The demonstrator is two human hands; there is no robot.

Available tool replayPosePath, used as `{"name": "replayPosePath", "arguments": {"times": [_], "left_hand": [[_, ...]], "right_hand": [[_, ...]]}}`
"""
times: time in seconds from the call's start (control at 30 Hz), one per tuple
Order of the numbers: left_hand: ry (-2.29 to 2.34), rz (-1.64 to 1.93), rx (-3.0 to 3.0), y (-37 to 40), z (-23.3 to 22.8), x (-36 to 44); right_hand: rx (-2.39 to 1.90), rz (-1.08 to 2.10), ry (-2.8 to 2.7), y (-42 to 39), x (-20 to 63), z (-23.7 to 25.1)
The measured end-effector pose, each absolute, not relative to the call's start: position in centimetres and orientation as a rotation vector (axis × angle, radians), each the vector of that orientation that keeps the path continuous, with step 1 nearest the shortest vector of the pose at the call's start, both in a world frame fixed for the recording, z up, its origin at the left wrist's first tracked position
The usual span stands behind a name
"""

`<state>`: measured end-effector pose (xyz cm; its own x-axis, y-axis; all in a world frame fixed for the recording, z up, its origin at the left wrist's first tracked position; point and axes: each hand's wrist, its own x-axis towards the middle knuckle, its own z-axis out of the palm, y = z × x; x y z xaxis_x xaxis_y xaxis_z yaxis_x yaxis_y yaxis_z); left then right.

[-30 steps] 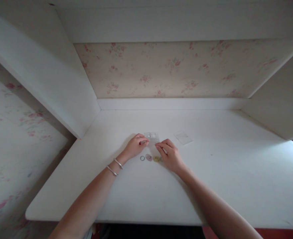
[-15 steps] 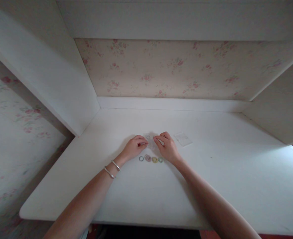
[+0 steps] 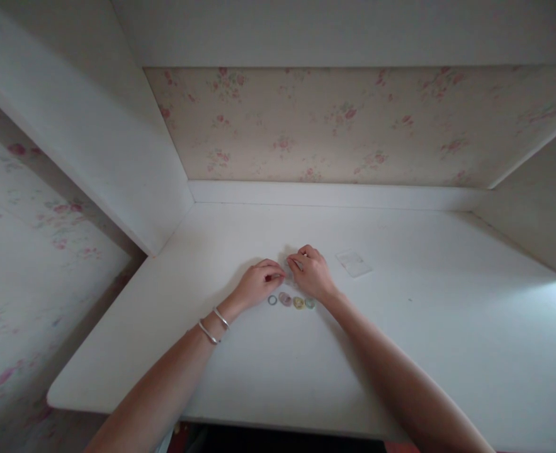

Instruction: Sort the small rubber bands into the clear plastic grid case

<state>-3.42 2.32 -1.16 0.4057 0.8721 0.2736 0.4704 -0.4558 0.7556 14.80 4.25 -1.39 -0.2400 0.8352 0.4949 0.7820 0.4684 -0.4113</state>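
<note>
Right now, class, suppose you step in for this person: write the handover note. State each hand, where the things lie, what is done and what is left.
Left hand: on the white desk, fingertips pinched at something small between the two hands; too hidden to name. Two bangles on that wrist.
Right hand: fingertips meet the left's at the same spot.
Things: four small rings lie in a row just in front of the hands, touched by neither. A clear packet lies flat to the right, apart.
Done: four rings laid out.
Left: whatever the fingers hold is not yet set down; the packet to the right is untouched.
</note>
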Motion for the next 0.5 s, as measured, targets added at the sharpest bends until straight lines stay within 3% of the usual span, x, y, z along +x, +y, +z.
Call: {"name": "replayPosePath", "arguments": {"times": [0.5], "left_hand": [[1.127, 0.843, 2.042, 1.5, -0.2, -4.4]], "right_hand": [[-1.411, 0.373, -1.741, 0.5, 18.0, -1.7]]}}
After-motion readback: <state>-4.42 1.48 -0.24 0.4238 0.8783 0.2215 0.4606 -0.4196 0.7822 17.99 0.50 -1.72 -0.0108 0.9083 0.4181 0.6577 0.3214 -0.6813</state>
